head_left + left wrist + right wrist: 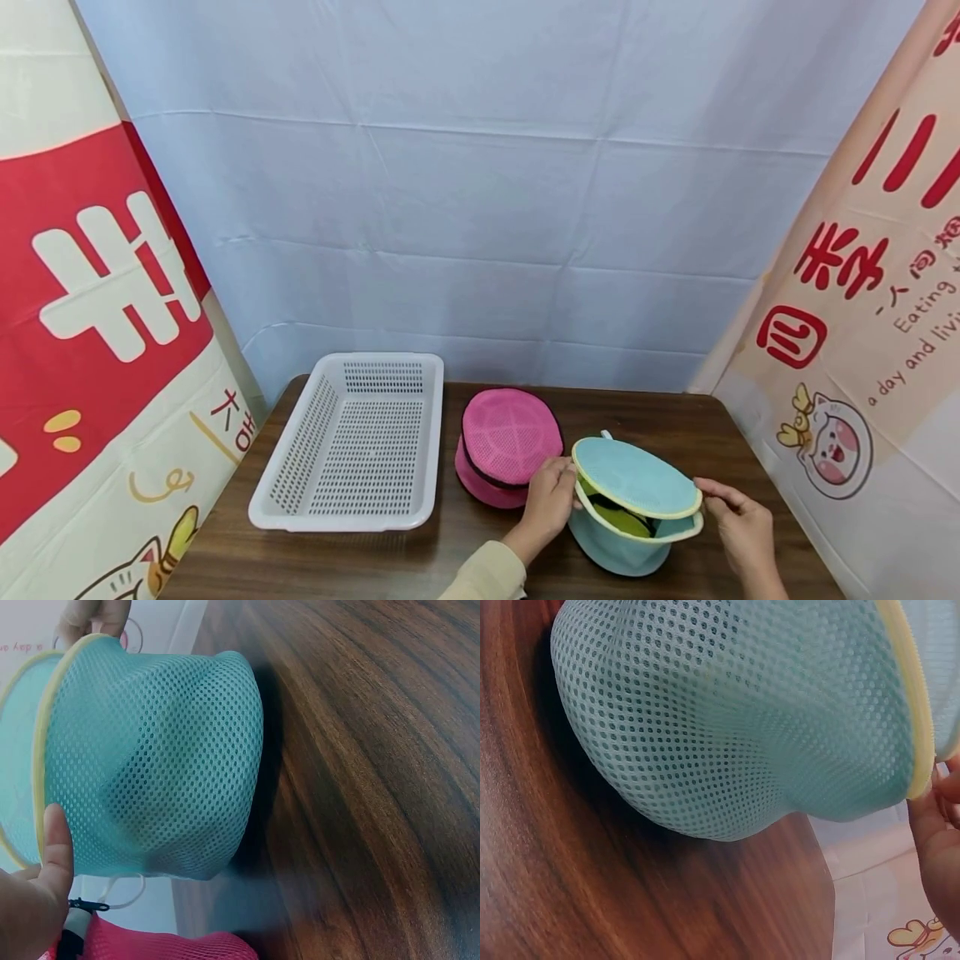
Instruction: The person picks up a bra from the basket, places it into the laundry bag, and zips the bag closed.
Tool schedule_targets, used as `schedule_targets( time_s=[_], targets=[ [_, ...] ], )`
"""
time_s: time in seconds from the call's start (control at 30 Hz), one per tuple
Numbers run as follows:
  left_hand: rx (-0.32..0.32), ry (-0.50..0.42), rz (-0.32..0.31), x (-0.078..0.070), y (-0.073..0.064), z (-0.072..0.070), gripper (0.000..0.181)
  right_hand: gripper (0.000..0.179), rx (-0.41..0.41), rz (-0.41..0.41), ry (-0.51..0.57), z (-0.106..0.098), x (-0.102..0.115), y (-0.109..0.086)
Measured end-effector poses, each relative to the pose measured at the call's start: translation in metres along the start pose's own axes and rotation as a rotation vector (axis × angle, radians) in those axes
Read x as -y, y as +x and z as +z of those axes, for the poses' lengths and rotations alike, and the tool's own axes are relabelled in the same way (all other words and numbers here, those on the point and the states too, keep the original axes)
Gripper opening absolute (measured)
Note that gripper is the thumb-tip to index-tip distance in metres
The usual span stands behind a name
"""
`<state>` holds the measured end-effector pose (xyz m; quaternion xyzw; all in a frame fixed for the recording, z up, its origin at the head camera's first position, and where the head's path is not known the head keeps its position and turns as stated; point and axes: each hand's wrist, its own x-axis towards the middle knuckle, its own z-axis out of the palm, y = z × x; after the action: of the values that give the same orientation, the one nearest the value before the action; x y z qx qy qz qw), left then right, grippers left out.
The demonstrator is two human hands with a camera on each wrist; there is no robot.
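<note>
A light blue mesh laundry bag [618, 550] with yellow trim stands on the table, its round lid [637, 475] partly lifted at the front. Through the gap shows a yellow-green item [622, 518] with black edging, mostly hidden inside. At the bag's left side my left hand [551, 500] pinches the yellow rim, thumb against the mesh in the left wrist view. On the opposite side, my right hand [742, 529] pinches the trimmed edge between thumb and fingers. Just behind my left hand sits a pink mesh laundry bag [510, 433] with a black zipper edge.
A white perforated plastic basket [435, 442] stands at the left of the dark wooden table [405, 562]. Pale blue cloth [465, 208] hangs along the back. Printed cloths [885, 375] close off both sides.
</note>
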<state>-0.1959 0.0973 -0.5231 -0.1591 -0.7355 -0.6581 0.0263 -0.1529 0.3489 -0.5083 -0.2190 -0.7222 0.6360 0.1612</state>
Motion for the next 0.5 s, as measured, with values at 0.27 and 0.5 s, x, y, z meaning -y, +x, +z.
schedule_targets(
  time_s=[0.27,0.5],
  targets=[
    [-0.01,0.184,0.099,0.0012,-0.0004,0.0002,0.041,0.033,0.001,0.061,-0.121,-0.0022,0.0002,-0.0016],
    [0.031,0.201,0.053,-0.001,-0.0007,-0.0008,0.051,0.033,-0.035,0.002,-0.236,0.0014,0.0002,-0.0007]
  ],
)
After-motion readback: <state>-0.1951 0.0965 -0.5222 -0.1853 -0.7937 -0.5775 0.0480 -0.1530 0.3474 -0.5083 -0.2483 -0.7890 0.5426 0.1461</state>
